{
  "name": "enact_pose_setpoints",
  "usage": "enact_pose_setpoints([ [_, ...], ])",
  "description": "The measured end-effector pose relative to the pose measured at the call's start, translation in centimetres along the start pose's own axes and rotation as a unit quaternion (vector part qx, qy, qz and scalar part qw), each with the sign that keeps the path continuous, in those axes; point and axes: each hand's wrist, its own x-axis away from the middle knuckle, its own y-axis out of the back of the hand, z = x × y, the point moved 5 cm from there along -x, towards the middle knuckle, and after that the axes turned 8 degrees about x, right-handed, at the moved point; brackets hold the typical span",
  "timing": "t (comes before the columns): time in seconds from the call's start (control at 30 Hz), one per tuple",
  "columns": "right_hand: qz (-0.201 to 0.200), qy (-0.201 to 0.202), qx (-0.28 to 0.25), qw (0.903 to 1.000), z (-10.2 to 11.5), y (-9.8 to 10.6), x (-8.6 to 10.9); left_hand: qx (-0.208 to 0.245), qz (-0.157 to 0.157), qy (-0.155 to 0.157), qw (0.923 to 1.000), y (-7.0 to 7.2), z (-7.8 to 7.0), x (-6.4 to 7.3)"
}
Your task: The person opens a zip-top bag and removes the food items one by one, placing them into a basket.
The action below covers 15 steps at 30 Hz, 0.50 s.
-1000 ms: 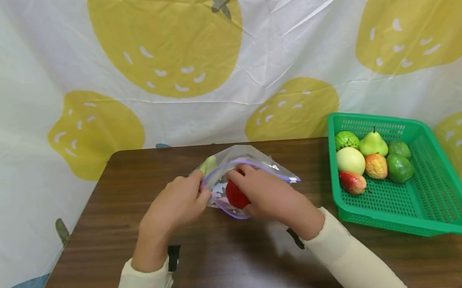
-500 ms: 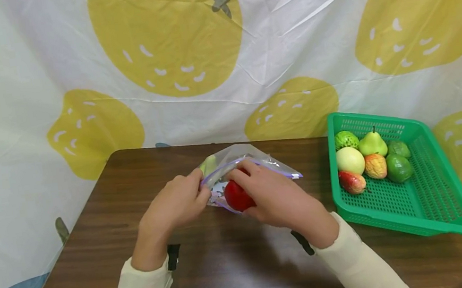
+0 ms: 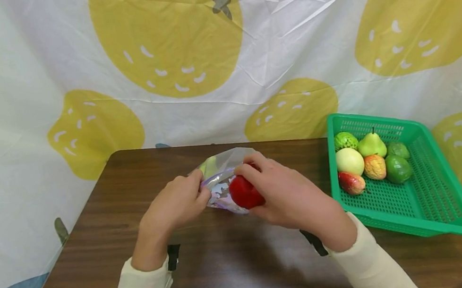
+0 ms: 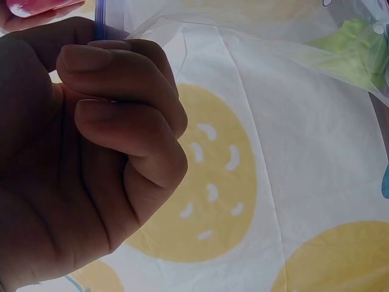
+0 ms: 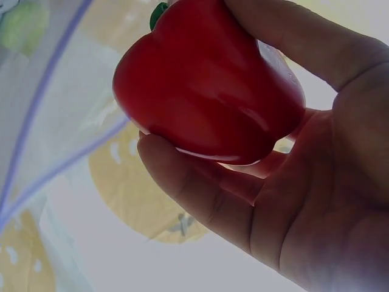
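Note:
My right hand [image 3: 290, 194] grips a red bell pepper [image 5: 206, 85] with a short green stem, its fingers and thumb curled round the sides. The pepper is at the mouth of a clear zip bag [image 3: 223, 190] with a purple seal and printed patterns. My left hand [image 3: 173, 203] pinches the bag's edge at the left side of the opening. In the left wrist view its fingers [image 4: 134, 121] are curled, with the purple seal running up from them. Something pale green [image 4: 352, 55] shows inside the bag.
On the right of the brown wooden table [image 3: 98, 254] stands a green plastic basket [image 3: 453, 175]. Several fruits lie at its left side, among them a green pear [image 3: 371, 145] and a pale round fruit [image 3: 350, 162]. A lemon-print cloth [image 3: 194, 119] hangs behind.
My right hand has drawn the bell pepper rightward and out toward the bag's mouth, so more of it shows. The left hand has stayed in place on the bag's edge.

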Motion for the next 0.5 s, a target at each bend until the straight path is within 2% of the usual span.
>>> enact_pose_setpoints([
  [0.27,0.004,-0.041,0.017,0.9990,-1.8,1.9,1.0,-0.024,-0.020,-0.012,0.9994,0.0,-0.1,0.0],
  [0.5,-0.005,-0.067,0.039,0.9970,-4.3,3.7,2.1,-0.024,-0.017,-0.006,0.9996,-0.1,0.1,-0.1],
])
